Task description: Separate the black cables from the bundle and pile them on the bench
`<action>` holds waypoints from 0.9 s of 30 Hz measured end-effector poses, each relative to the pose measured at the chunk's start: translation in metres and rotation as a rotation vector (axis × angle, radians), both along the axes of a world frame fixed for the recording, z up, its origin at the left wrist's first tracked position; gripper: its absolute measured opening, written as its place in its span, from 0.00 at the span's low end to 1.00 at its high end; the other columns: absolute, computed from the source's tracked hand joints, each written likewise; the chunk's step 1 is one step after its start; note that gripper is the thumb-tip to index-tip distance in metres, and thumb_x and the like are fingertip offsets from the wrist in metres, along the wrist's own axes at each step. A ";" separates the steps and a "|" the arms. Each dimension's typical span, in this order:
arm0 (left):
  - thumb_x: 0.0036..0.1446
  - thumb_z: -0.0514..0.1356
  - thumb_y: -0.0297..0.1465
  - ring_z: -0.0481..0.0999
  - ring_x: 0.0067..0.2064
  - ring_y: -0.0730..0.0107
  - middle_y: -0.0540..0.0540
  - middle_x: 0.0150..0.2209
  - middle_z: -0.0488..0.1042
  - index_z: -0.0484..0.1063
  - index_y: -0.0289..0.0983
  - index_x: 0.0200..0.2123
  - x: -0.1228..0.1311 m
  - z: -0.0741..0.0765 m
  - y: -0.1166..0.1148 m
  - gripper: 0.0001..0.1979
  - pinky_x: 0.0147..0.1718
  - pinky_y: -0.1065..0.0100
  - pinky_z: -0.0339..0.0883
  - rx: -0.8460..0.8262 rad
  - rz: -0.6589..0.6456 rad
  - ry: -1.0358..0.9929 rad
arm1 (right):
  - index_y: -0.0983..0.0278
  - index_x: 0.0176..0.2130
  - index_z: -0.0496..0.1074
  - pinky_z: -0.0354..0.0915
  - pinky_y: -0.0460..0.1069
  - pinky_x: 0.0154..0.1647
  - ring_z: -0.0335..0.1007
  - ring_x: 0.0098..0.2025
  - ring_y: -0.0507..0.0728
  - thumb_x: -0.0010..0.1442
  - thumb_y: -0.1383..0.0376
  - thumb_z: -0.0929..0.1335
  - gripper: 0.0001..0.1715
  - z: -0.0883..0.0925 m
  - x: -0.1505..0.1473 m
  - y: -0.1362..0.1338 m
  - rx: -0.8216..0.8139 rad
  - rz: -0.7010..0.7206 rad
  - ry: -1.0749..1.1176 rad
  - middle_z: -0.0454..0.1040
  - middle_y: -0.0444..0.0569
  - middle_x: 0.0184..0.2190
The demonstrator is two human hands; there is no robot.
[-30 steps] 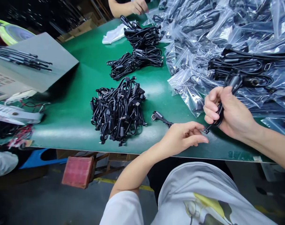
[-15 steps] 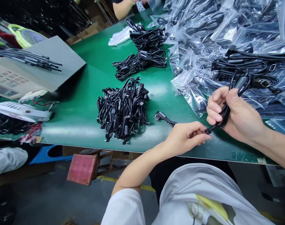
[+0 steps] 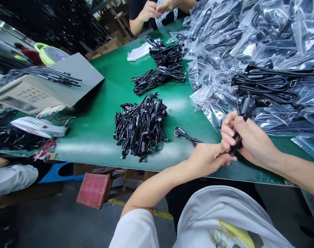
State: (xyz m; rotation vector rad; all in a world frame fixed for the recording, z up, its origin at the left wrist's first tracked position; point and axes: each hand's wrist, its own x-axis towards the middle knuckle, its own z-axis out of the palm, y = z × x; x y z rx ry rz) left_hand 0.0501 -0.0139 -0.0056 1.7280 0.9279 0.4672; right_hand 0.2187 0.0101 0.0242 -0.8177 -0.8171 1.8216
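Note:
A coiled black cable [image 3: 246, 105] is gripped in my right hand [image 3: 252, 137], its loops standing up above the thumb. My left hand [image 3: 210, 158] pinches the low end of that cable, where a small connector shows at the fingertips. Both hands are close together over the table's front edge. Beside my left wrist lies another bundled black cable [image 3: 186, 135], partly hidden by the hand. Further left sits a heap of black cables [image 3: 141, 127] with their connectors showing.
Bagged cables in clear plastic [image 3: 219, 51] cover the right back of the green table [image 3: 100, 137]. Loose cables [image 3: 270, 82] lie on the bags. Behind the heap are cable bundles [image 3: 159, 74] and a white bag [image 3: 141, 51]. A grey machine [image 3: 43, 89] stands left; another person's hands [image 3: 159, 10] show behind.
My right hand has come down and left with the coiled cable, closer to my left hand. The whole view has shifted a little, and the other person's hands now show more.

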 end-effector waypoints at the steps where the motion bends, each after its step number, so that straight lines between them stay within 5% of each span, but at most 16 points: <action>1: 0.67 0.59 0.49 0.80 0.32 0.70 0.48 0.29 0.80 0.73 0.38 0.31 -0.002 0.000 0.003 0.21 0.36 0.71 0.71 -0.016 -0.009 -0.005 | 0.57 0.38 0.69 0.71 0.44 0.25 0.63 0.23 0.48 0.62 0.44 0.75 0.23 0.000 0.000 0.000 -0.003 -0.002 -0.011 0.62 0.36 0.26; 4: 0.59 0.67 0.52 0.81 0.38 0.67 0.45 0.37 0.82 0.76 0.37 0.41 -0.012 0.004 0.015 0.23 0.41 0.69 0.73 -0.103 0.029 -0.136 | 0.57 0.39 0.67 0.61 0.42 0.14 0.56 0.16 0.46 0.61 0.46 0.76 0.23 0.002 0.002 -0.001 -0.038 0.077 -0.098 0.61 0.33 0.21; 8: 0.56 0.67 0.55 0.76 0.58 0.58 0.38 0.56 0.77 0.74 0.37 0.54 -0.015 0.011 0.025 0.33 0.58 0.61 0.69 -0.121 0.154 -0.478 | 0.58 0.36 0.65 0.53 0.41 0.09 0.51 0.12 0.45 0.59 0.44 0.76 0.26 0.004 0.003 -0.007 -0.073 0.394 -0.221 0.60 0.31 0.17; 12: 0.66 0.59 0.53 0.78 0.52 0.61 0.41 0.49 0.79 0.78 0.36 0.46 0.000 0.014 0.021 0.25 0.57 0.61 0.69 -0.268 0.263 -0.714 | 0.59 0.38 0.67 0.62 0.45 0.14 0.62 0.15 0.50 0.61 0.44 0.74 0.24 0.000 0.003 -0.010 -0.001 0.482 -0.386 0.65 0.35 0.17; 17: 0.72 0.53 0.46 0.76 0.39 0.69 0.48 0.34 0.72 0.73 0.37 0.38 0.011 0.022 0.027 0.19 0.48 0.63 0.71 -0.427 0.617 -1.066 | 0.59 0.46 0.71 0.72 0.53 0.30 0.78 0.26 0.58 0.65 0.49 0.70 0.18 -0.012 0.007 -0.009 0.320 0.353 -0.785 0.78 0.44 0.27; 22: 0.75 0.49 0.43 0.67 0.31 0.75 0.52 0.29 0.61 0.68 0.38 0.37 0.017 0.027 0.030 0.18 0.43 0.67 0.70 -0.495 0.754 -1.175 | 0.58 0.53 0.74 0.64 0.55 0.29 0.75 0.22 0.61 0.69 0.47 0.66 0.23 -0.022 0.014 -0.009 0.610 0.180 -1.218 0.78 0.45 0.25; 27: 0.72 0.56 0.30 0.70 0.34 0.77 0.53 0.32 0.65 0.68 0.37 0.44 0.019 0.021 0.027 0.03 0.42 0.70 0.68 -0.368 0.793 -1.112 | 0.58 0.42 0.76 0.61 0.52 0.27 0.75 0.24 0.60 0.69 0.49 0.66 0.17 -0.024 0.020 -0.009 0.764 0.091 -1.323 0.78 0.46 0.24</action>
